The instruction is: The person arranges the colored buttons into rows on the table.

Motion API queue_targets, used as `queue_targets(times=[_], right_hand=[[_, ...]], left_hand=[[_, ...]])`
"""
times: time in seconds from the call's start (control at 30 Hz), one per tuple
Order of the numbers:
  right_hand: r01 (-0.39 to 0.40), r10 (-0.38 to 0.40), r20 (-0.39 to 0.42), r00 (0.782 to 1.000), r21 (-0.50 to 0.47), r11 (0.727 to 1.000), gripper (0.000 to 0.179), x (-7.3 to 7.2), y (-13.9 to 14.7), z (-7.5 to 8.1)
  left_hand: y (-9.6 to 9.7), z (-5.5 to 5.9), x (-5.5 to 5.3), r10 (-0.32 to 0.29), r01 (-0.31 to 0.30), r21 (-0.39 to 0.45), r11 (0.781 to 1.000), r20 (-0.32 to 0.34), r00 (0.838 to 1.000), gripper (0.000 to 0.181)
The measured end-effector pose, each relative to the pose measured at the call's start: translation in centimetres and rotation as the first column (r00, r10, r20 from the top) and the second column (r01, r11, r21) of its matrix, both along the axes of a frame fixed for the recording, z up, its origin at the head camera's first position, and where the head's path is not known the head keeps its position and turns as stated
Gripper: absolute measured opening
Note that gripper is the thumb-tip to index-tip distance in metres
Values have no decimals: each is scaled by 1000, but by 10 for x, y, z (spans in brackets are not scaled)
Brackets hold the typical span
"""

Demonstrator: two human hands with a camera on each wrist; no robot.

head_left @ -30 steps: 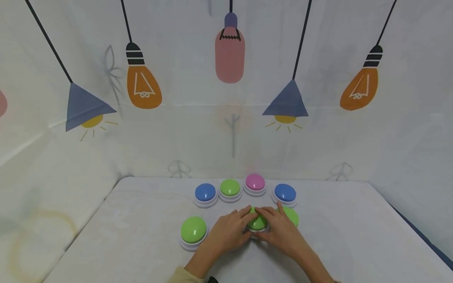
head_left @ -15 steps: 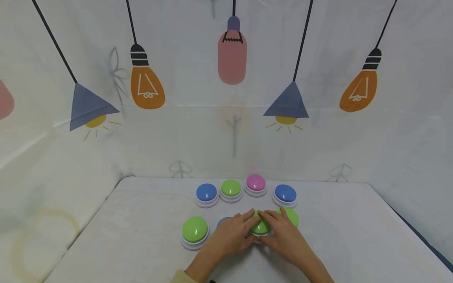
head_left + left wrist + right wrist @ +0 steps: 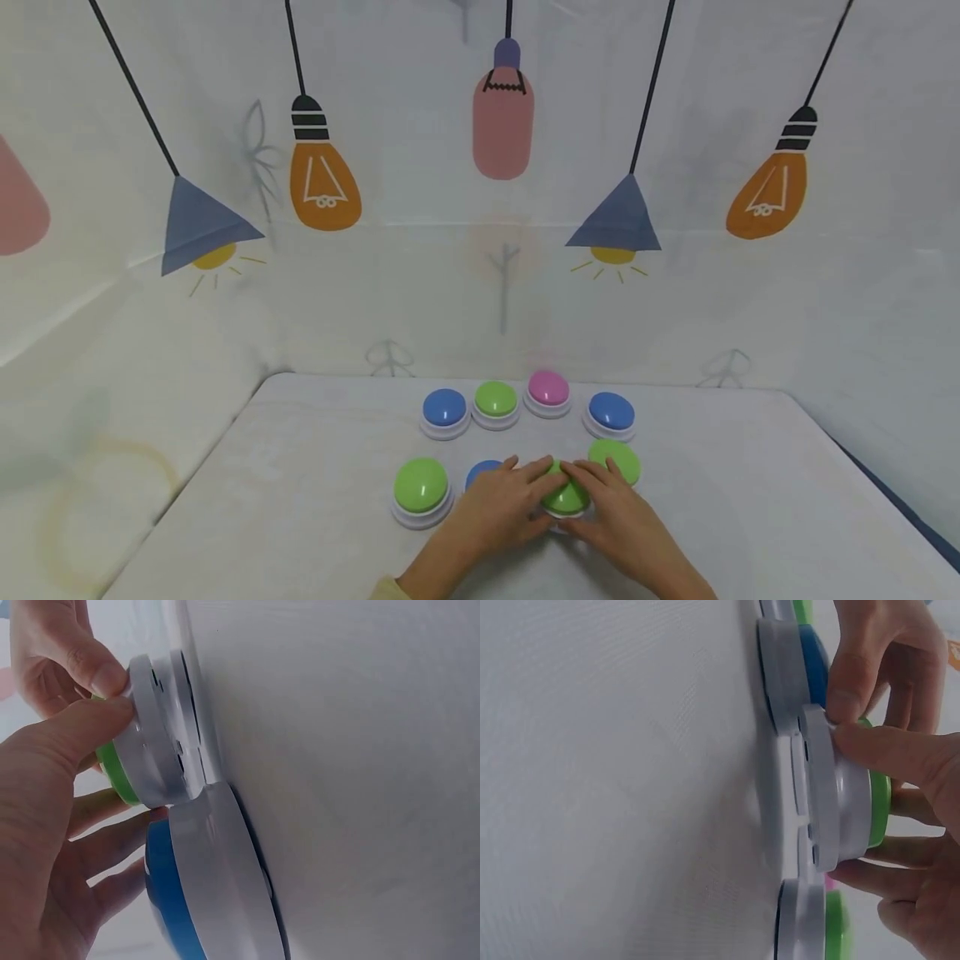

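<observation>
The wall (image 3: 435,292) backs the white table (image 3: 322,467), whose flat top lets the buttons stand dome up; left hand (image 3: 501,510) and right hand (image 3: 621,521) grip one green button (image 3: 566,498) from both sides, spread only to its width, thumbs on its near rim, fingers reaching round beyond, presumably to keep it steady; it seems lifted just clear of the table, between the blue button (image 3: 176,892) and the right-hand green one (image 3: 617,460).
</observation>
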State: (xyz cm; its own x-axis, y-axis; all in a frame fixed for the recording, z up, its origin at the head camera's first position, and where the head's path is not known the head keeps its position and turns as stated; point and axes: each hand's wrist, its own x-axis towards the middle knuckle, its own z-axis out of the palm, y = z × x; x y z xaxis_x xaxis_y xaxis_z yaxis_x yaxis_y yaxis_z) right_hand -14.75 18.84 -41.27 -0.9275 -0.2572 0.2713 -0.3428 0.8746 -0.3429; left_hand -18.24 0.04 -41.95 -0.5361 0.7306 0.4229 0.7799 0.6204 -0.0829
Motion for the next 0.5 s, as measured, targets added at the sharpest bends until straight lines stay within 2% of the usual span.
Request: queue_targets(times=[0.17, 0.27, 0.5], right_hand=[[37, -35, 120, 992, -12, 999, 66, 2, 1, 1], [48, -46, 167, 985, -5, 999, 66, 3, 1, -1], [36, -33, 167, 985, -20, 999, 69, 5, 7, -7]], left_hand=[[2, -1, 2, -7, 6, -38, 999, -34, 999, 57], [3, -2, 3, -6, 5, -58, 998, -19, 1000, 57], [7, -4, 4, -10, 11, -71, 997, 6, 1000, 57]])
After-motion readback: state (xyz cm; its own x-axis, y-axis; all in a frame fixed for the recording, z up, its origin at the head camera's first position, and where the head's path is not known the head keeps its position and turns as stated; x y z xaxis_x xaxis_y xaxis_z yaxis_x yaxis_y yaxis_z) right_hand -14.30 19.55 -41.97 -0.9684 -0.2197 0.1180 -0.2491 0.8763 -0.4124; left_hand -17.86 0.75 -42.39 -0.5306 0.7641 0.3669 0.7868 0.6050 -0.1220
